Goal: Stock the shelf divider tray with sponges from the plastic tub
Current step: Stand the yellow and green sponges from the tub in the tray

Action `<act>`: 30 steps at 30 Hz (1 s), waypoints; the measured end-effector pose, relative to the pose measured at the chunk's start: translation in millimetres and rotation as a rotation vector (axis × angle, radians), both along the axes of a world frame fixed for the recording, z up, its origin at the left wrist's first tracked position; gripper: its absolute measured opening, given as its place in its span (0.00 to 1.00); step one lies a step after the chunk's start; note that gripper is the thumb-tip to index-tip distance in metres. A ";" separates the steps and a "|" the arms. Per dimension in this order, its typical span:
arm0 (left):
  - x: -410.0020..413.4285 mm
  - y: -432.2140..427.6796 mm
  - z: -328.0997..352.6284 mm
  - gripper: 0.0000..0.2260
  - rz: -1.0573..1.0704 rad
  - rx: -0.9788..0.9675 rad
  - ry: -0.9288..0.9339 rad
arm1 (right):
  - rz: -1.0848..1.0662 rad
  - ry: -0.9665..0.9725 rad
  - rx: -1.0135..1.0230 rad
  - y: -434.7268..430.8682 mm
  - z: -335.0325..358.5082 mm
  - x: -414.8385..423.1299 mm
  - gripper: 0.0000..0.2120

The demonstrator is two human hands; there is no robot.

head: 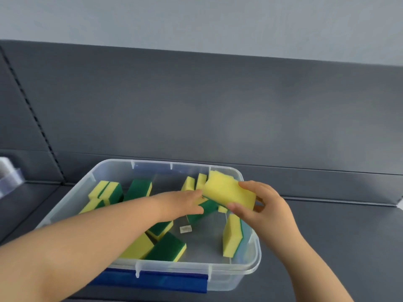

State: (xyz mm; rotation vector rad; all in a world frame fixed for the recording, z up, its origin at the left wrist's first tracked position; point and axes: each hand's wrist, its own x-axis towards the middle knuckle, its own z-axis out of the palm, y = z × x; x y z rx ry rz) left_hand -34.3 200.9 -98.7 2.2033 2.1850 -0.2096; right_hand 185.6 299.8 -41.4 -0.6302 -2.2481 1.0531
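Your right hand (259,205) pinches a yellow sponge (229,192) by its end. Your left hand (181,203), fingers straight, touches its other end. Plastic tub (250,269) of loose sponges (165,247) below both.

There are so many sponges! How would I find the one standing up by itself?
Start at the clear plastic tub on the dark shelf. Go to its right wall, just below the right hand with the held sponge. One sponge stands on edge there alone, yellow side showing, while the other sponges cluster at the left, middle and back.
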 end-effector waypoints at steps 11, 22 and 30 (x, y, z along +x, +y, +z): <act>-2.1 -100.7 59.2 0.17 0.160 0.562 -0.134 | 0.045 0.104 -0.246 -2.3 0.9 -25.5 0.20; 9.9 -176.8 85.7 0.16 0.631 0.960 -0.603 | 0.109 0.215 -0.216 -53.0 4.6 -78.2 0.09; -7.1 -322.0 98.4 0.19 0.648 1.134 -0.514 | 0.194 0.346 -0.341 -178.8 21.2 -131.1 0.23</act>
